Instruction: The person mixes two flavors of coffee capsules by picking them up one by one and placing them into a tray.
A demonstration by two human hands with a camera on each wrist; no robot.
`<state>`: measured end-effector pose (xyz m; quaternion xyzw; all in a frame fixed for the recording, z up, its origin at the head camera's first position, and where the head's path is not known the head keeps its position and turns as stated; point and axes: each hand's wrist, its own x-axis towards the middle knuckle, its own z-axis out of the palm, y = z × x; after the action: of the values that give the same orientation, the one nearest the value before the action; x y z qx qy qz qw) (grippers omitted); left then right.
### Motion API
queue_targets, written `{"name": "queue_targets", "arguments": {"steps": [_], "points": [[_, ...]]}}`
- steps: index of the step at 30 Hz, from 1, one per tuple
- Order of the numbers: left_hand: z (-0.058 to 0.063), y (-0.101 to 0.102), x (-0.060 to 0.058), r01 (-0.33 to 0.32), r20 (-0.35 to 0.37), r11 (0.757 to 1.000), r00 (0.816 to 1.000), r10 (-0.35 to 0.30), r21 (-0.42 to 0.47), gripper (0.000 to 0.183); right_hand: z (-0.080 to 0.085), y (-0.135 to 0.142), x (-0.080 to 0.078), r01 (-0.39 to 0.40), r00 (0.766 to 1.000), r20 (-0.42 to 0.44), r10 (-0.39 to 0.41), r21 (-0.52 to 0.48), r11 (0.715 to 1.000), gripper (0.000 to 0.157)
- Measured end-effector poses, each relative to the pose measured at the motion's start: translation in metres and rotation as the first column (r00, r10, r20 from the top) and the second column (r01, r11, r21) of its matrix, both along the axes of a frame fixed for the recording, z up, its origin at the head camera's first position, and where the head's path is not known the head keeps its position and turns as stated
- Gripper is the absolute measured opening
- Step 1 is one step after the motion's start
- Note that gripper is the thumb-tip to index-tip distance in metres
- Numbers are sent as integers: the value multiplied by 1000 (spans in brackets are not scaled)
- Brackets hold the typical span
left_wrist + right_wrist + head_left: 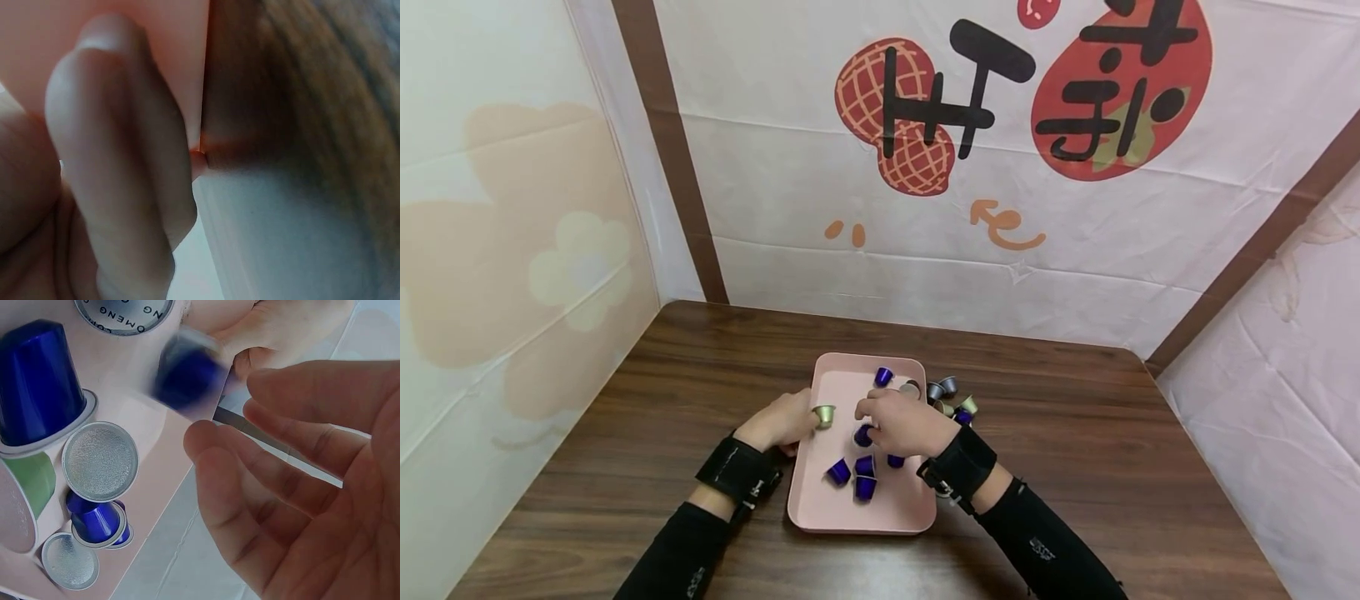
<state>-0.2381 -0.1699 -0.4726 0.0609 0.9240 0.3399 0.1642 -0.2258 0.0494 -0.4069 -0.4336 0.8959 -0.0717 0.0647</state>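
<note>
My left hand (784,418) is at the left rim of a pink tray (805,504), gripping its edge. In the left wrist view curled fingers (119,162) lie against the tray's outer side. A green coffee capsule (824,416) is right at this hand's fingertips. Over the tray's middle hovers my right hand (910,423), its fingers curved and spread apart. Just past its fingertips, a blue coffee capsule (187,375) shows as a blur in the right wrist view. Inside the tray lie several other blue capsules (838,472).
Silver capsules (942,388), a green one (968,405) and a blue one (963,417) lie on the wooden table (1060,467) by the tray's right side. A printed white curtain (775,167) hangs behind the table's far edge.
</note>
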Motion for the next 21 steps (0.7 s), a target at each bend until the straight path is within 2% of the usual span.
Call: {"name": "queue_targets", "arguments": {"steps": [11, 16, 21], "points": [[0, 1, 1, 10, 10, 1000, 1000, -10, -1, 11, 0, 13, -6, -22, 999, 39, 24, -61, 998, 23], [0, 2, 1, 19, 12, 1000, 1000, -19, 2, 15, 3, 29, -10, 27, 994, 105, -15, -118, 993, 23], [0, 1, 0, 14, 15, 1000, 1000, -13, -14, 17, 5, 47, -16, 75, 993, 95, -64, -115, 991, 26]]}}
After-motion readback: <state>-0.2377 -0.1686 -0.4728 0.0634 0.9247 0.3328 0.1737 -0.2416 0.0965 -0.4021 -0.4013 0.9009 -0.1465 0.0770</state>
